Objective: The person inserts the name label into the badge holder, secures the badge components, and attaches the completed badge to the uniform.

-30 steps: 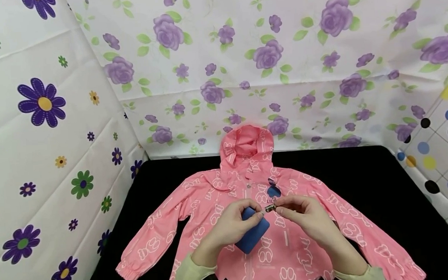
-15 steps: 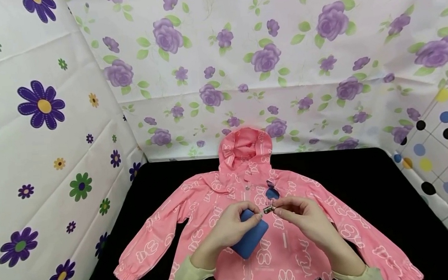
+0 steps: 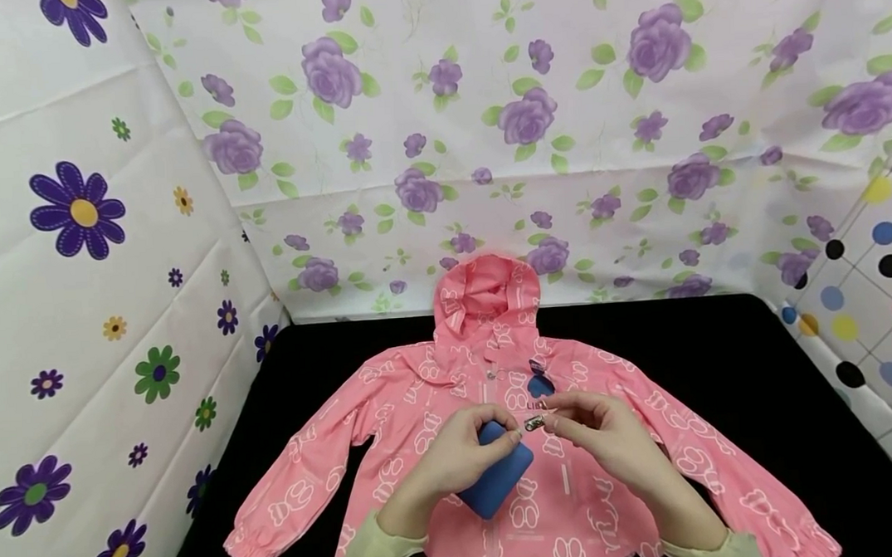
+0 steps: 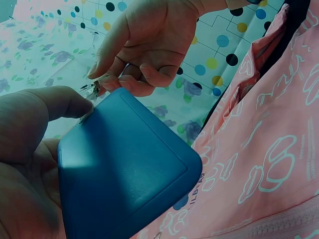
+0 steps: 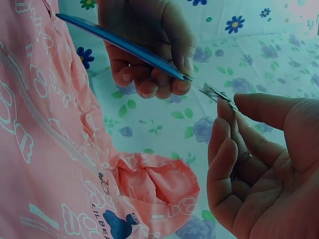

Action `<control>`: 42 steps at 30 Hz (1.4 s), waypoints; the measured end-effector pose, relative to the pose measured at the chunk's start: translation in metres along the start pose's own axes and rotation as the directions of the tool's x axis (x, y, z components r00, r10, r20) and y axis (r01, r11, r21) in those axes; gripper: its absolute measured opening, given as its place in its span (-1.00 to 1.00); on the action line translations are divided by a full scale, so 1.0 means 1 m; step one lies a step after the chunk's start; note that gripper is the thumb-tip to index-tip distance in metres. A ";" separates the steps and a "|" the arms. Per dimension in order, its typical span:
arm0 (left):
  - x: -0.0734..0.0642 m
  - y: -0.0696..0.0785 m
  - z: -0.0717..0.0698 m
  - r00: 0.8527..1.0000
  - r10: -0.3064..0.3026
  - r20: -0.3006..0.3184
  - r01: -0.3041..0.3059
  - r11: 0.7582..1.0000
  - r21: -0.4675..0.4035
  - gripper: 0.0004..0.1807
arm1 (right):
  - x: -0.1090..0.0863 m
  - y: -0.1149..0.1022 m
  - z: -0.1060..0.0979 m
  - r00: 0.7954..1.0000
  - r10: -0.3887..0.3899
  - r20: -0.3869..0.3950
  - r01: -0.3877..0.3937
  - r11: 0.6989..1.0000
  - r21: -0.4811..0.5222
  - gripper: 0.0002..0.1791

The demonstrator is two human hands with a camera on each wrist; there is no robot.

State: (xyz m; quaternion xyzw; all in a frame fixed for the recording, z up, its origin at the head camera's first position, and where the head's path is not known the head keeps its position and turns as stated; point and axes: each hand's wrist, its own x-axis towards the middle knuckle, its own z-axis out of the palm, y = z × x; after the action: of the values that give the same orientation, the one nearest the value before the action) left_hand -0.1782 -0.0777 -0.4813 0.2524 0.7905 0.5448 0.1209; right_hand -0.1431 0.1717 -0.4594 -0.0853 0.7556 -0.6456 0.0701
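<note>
My left hand (image 3: 461,451) grips a flat blue card holder (image 3: 500,480) with rounded corners, its thumb on the upper edge. In the left wrist view, the card holder (image 4: 127,159) shows its broad face; in the right wrist view, it is nearly edge-on. Thumb and fingers of my right hand (image 3: 602,429) pinch a small metal badge clip (image 3: 534,423). A short clear strap (image 5: 195,83) spans between the clip and the holder's edge by the left thumb. Both hands are above a pink hooded jacket (image 3: 391,397) with white outlined animal prints.
The jacket lies spread with its hood (image 3: 487,289) at the back and sleeves out to both sides. Beneath it is a black tabletop (image 3: 719,358). Floral sheets (image 3: 483,102) hang behind and at left; a dotted sheet (image 3: 866,310) hangs at right.
Both hands have come down slightly, bringing the card holder and clip a little lower. The clip has tilted slightly between the right fingers. The jacket has stayed in place.
</note>
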 end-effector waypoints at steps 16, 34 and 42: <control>0.001 -0.003 -0.002 0.996 -0.024 0.088 0.033 0.994 -0.103 -0.89 | 0.001 0.002 0.000 0.998 -0.029 -0.057 0.021 0.991 -0.132 -0.83; 0.003 0.003 -0.005 0.993 -0.070 0.095 0.091 0.968 -0.235 -0.78 | 0.001 0.006 -0.002 0.944 -0.252 -0.212 0.219 0.961 -0.169 -0.90; 0.002 0.001 -0.002 0.982 -0.057 0.180 0.118 0.930 -0.349 -0.64 | 0.000 0.004 -0.002 0.931 -0.319 -0.175 0.301 0.946 -0.124 -0.89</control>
State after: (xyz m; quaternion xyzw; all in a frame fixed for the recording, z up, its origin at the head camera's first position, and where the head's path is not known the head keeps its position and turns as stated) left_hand -0.1807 -0.0776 -0.4798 0.2352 0.6756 0.6507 0.2546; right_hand -0.1440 0.1745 -0.4627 -0.1439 0.7657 -0.6171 -0.1102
